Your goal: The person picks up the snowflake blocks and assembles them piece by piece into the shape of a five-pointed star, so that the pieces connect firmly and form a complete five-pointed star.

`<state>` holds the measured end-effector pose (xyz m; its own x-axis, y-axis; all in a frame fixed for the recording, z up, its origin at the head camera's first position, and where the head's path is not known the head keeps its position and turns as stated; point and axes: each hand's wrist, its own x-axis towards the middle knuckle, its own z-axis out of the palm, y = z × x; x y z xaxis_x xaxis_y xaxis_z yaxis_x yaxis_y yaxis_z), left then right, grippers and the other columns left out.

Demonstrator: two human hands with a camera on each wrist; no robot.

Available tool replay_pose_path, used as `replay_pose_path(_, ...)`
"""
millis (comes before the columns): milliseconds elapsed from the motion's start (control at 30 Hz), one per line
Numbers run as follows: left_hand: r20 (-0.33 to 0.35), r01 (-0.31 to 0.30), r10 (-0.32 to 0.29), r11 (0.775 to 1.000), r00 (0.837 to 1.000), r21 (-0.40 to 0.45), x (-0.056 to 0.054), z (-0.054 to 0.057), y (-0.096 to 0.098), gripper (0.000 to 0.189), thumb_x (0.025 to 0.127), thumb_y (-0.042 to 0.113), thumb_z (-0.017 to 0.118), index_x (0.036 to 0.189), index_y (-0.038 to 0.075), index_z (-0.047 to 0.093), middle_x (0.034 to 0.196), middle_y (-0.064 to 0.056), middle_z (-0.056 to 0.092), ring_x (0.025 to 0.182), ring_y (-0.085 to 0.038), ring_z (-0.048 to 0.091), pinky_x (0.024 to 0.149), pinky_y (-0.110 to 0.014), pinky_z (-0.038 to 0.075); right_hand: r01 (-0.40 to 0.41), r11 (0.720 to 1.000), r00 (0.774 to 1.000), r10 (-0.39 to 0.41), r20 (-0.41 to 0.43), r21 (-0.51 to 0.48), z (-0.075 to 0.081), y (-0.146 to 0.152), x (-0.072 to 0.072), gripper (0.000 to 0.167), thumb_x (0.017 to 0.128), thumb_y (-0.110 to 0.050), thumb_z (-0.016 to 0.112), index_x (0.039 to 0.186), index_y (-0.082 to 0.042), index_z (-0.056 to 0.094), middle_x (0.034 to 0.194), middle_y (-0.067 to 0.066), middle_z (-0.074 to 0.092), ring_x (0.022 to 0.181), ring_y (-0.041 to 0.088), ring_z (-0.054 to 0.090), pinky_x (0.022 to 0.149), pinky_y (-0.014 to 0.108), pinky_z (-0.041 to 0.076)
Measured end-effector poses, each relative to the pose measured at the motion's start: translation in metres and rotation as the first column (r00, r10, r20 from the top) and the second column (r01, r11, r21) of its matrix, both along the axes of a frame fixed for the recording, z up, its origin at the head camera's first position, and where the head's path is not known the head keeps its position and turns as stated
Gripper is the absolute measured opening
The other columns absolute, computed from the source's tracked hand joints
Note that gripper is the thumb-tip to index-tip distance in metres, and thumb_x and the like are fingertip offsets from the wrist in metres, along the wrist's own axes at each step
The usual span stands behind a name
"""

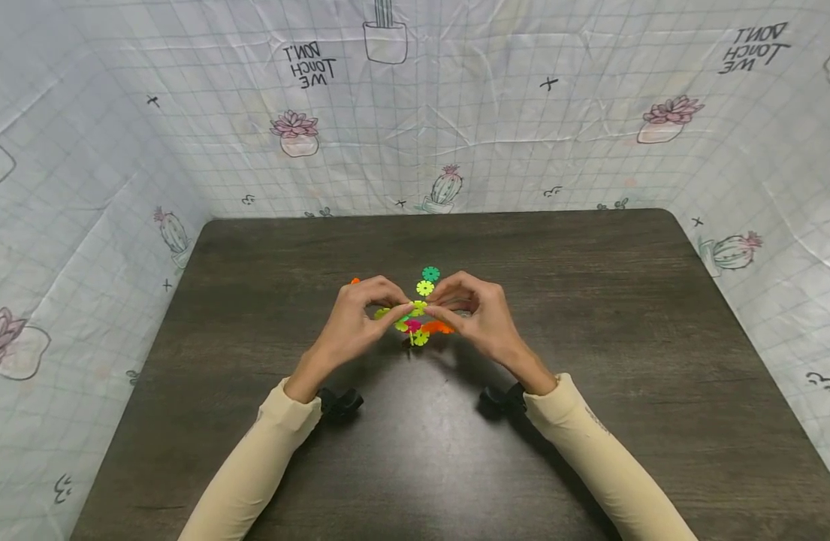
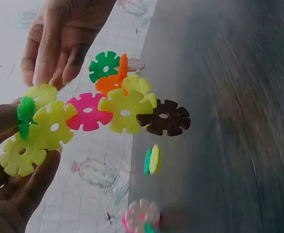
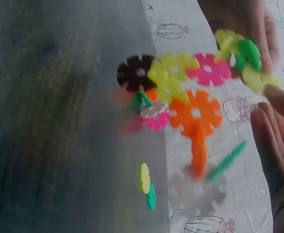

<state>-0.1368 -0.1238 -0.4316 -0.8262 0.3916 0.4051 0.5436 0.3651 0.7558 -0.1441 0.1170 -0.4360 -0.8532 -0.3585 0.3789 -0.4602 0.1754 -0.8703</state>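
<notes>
A joined cluster of notched plastic discs (image 1: 413,326) hangs between both hands. In the left wrist view, yellow discs (image 2: 54,127), a pink disc (image 2: 78,120) and a dark brown disc (image 2: 178,121) make a chain. Orange pieces (image 3: 212,119) and a blurred pale disc (image 3: 209,194) branch off in the right wrist view. My left hand (image 1: 357,319) pinches the yellow end, beside a small green disc (image 2: 26,116). From the other side, my right hand (image 1: 482,319) pinches a yellow disc (image 3: 256,80) at that same end with thumb and fingers; some fingertips are hidden.
Behind the hands, a loose green disc (image 1: 431,273) and a yellow disc (image 1: 425,288) lie on the dark wooden table (image 1: 590,300). A white and pink piece (image 2: 142,213) sits further left. Patterned cloth (image 1: 489,98) surrounds the table's back and sides.
</notes>
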Motion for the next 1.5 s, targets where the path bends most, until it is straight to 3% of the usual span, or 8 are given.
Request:
replay_pose_path(233, 0.015, -0.073, 0.073, 0.997, 0.997, -0.003, 0.005, 0.001, -0.027, 0.004, 0.095, 0.019, 0.078, 0.098, 0.017, 0.08, 0.096, 0.003, 0.074, 0.084, -0.009, 0.07, 0.081, -0.03, 0.063, 0.047, 0.994, 0.998, -0.05, 0.024, 0.101, 0.002, -0.003, -0.019, 0.01, 0.096, -0.017, 0.077, 0.104, -0.012, 0.073, 0.098, 0.005, 0.08, 0.087, 0.021, 0.077, 0.08, 0.028, 0.064)
replay_pose_path(467, 0.042, -0.131, 0.131, 0.991, 0.99, -0.002, 0.013, -0.001, -0.047, 0.003, 0.094, 0.021, 0.08, 0.096, 0.019, 0.081, 0.093, 0.005, 0.074, 0.084, -0.008, 0.07, 0.084, -0.029, 0.063, 0.001, 0.969, 0.997, -0.019, 0.073, 0.248, -0.007, -0.009, -0.053, 0.012, 0.1, -0.019, 0.073, 0.108, -0.01, 0.074, 0.104, 0.016, 0.078, 0.09, 0.037, 0.076, 0.079, 0.039, 0.064)
replay_pose_path(667, 0.06, -0.138, 0.137, 0.99, 0.989, 0.004, 0.016, -0.001, -0.058, 0.005, 0.094, 0.024, 0.079, 0.097, 0.022, 0.082, 0.095, 0.005, 0.077, 0.086, -0.009, 0.072, 0.086, -0.031, 0.063, -0.089, 0.893, 0.994, 0.052, 0.096, 0.441, -0.02, -0.026, -0.081, 0.024, 0.103, -0.028, 0.068, 0.116, -0.01, 0.077, 0.113, 0.007, 0.078, 0.101, 0.026, 0.074, 0.089, 0.043, 0.062)
replay_pose_path(833, 0.089, -0.151, 0.15, 0.989, 0.985, -0.004, 0.018, -0.001, -0.064, 0.007, 0.095, 0.024, 0.078, 0.1, 0.022, 0.082, 0.098, 0.005, 0.079, 0.089, -0.011, 0.073, 0.088, -0.035, 0.064, -0.183, 0.833, 0.982, 0.126, 0.144, 0.523, -0.026, -0.048, -0.096, 0.029, 0.104, -0.032, 0.066, 0.122, -0.011, 0.076, 0.12, 0.007, 0.077, 0.102, 0.025, 0.073, 0.091, 0.042, 0.061)
replay_pose_path(1000, 0.098, -0.165, 0.166, 0.986, 0.981, -0.012, 0.018, 0.0, -0.069, 0.007, 0.096, 0.024, 0.078, 0.1, 0.021, 0.083, 0.098, 0.005, 0.08, 0.089, -0.011, 0.073, 0.088, -0.037, 0.064, -0.231, 0.786, 0.973, 0.176, 0.15, 0.573, -0.029, -0.069, -0.102, 0.036, 0.104, -0.033, 0.066, 0.125, -0.005, 0.074, 0.121, 0.012, 0.077, 0.097, 0.025, 0.076, 0.088, 0.04, 0.063)
replay_pose_path(1133, 0.102, -0.16, 0.161, 0.987, 0.982, -0.017, 0.017, 0.0, -0.069, 0.008, 0.096, 0.026, 0.078, 0.099, 0.02, 0.082, 0.097, 0.003, 0.08, 0.088, -0.011, 0.074, 0.089, -0.039, 0.064, -0.233, 0.759, 0.972, 0.184, 0.143, 0.608, -0.03, -0.076, -0.102, 0.038, 0.102, -0.033, 0.07, 0.123, -0.002, 0.075, 0.106, 0.012, 0.08, 0.082, 0.022, 0.075, 0.077, 0.036, 0.063)
replay_pose_path(1333, 0.117, -0.167, 0.168, 0.986, 0.979, -0.016, 0.016, -0.002, -0.071, 0.008, 0.096, 0.026, 0.077, 0.099, 0.02, 0.082, 0.097, 0.002, 0.08, 0.088, -0.011, 0.074, 0.089, -0.041, 0.064, -0.23, 0.759, 0.973, 0.2, 0.119, 0.609, -0.031, -0.078, -0.099, 0.032, 0.099, -0.032, 0.073, 0.112, -0.003, 0.079, 0.088, 0.009, 0.079, 0.066, 0.014, 0.067, 0.066, 0.029, 0.058)
replay_pose_path(1500, 0.139, -0.158, 0.159, 0.987, 0.977, -0.016, 0.015, -0.003, -0.071, 0.008, 0.097, 0.026, 0.077, 0.1, 0.02, 0.082, 0.097, 0.003, 0.079, 0.089, -0.01, 0.074, 0.089, -0.039, 0.064, -0.229, 0.75, 0.972, 0.206, 0.109, 0.62, -0.029, -0.074, -0.095, 0.031, 0.097, -0.03, 0.077, 0.111, -0.003, 0.08, 0.099, 0.012, 0.077, 0.074, 0.017, 0.07, 0.07, 0.031, 0.061)
